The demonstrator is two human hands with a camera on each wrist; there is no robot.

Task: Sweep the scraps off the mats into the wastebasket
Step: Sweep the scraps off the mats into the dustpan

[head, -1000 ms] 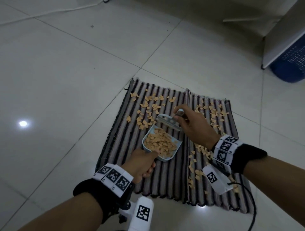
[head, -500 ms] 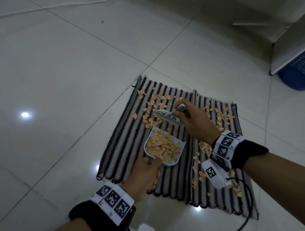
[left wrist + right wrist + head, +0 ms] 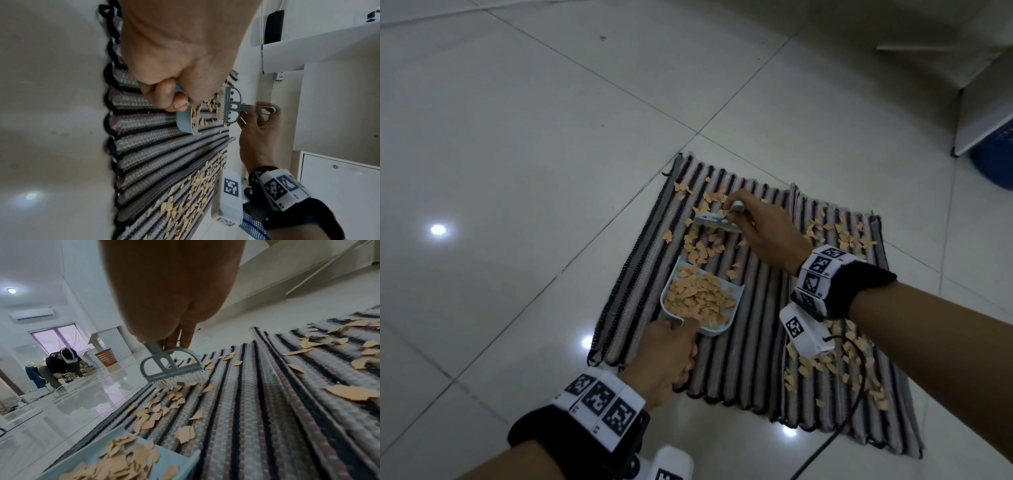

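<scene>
Nearest, the left hand (image 3: 671, 356) grips the dustpan (image 3: 700, 298), heaped with scraps (image 3: 698, 296), on the striped mats (image 3: 756, 342). Just beyond the dustpan, the right hand (image 3: 763, 229) pinches the brush (image 3: 717, 222), which has moved farther out behind loose scraps, likely starting another stroke. Far right, the blue wastebasket (image 3: 996, 161) waits.

Left hand (image 3: 180, 53) gripping the dustpan (image 3: 186, 121) handle on the striped mat (image 3: 156, 155), right hand (image 3: 257, 129) holding the brush (image 3: 230, 105) just beyond the dustpan, tan scraps (image 3: 185, 206) strewn beside the dustpan
</scene>
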